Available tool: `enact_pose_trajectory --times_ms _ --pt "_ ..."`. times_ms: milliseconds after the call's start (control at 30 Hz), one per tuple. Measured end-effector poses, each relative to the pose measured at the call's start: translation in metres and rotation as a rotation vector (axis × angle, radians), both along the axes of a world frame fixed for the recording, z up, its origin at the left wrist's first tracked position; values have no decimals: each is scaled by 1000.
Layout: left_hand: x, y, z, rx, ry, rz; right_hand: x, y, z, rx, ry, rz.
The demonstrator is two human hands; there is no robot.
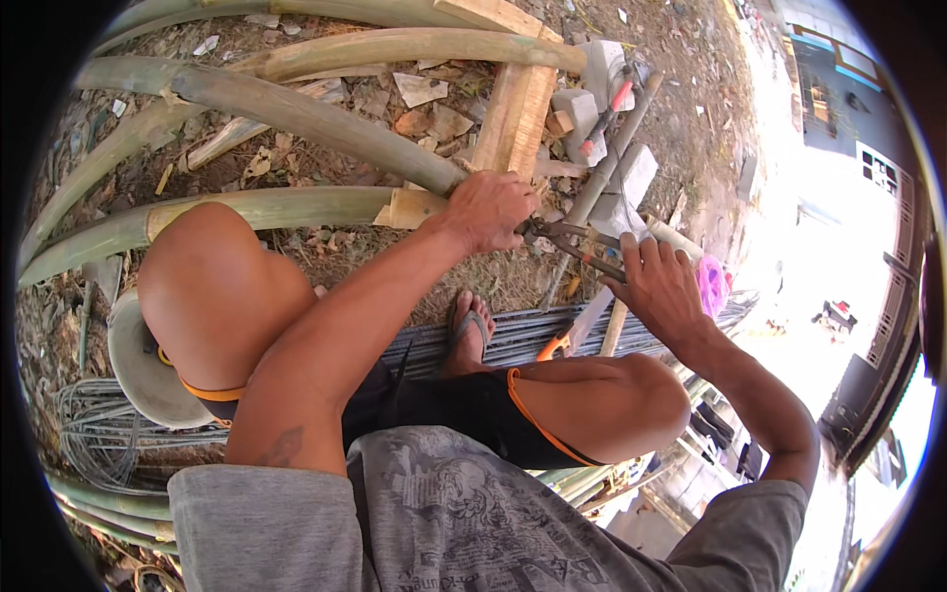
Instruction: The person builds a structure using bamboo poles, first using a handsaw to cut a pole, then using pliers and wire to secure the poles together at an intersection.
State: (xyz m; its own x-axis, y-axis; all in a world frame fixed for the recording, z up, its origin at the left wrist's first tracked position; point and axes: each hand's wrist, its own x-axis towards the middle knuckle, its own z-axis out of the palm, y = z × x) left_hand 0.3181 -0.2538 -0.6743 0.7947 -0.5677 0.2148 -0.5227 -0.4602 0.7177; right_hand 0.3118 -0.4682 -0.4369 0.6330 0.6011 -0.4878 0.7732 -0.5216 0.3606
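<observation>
My left hand (488, 207) is closed at the cut end of a green bamboo pole (296, 113), its fingers right at the jaws of dark pliers (567, 237). Whatever it pinches there is hidden by the fingers. My right hand (661, 286) grips the pliers' handles from the right. A thin grey pole (607, 158) runs diagonally just behind the pliers. I am squatting, with my knees and a sandalled foot (469, 331) below the hands, and the foot rests on a bundle of thin steel rods (543, 331).
Several curved bamboo poles (247, 207) lie on dry, littered ground. A wooden plank (513, 109), grey blocks (604, 69) and a red-handled tool (612, 104) sit behind. An orange-handled tool (554, 345) lies on the rods. A wire coil (99, 444) and a round disc (133, 365) are at lower left.
</observation>
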Motion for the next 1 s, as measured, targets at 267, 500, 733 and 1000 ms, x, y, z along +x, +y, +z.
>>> enact_pose_trajectory --times_ms 267,500,733,1000 --pt "1 1 0 -23 -31 0 52 1 0 -158 784 -1147" --pt "-4 5 8 91 114 21 54 45 8 -149 844 -1130" --pt "1 -8 2 52 -72 -2 4 -41 -10 416 1220 -1851" --pt "-2 -3 0 60 -7 21 11 26 14 -54 264 -186"
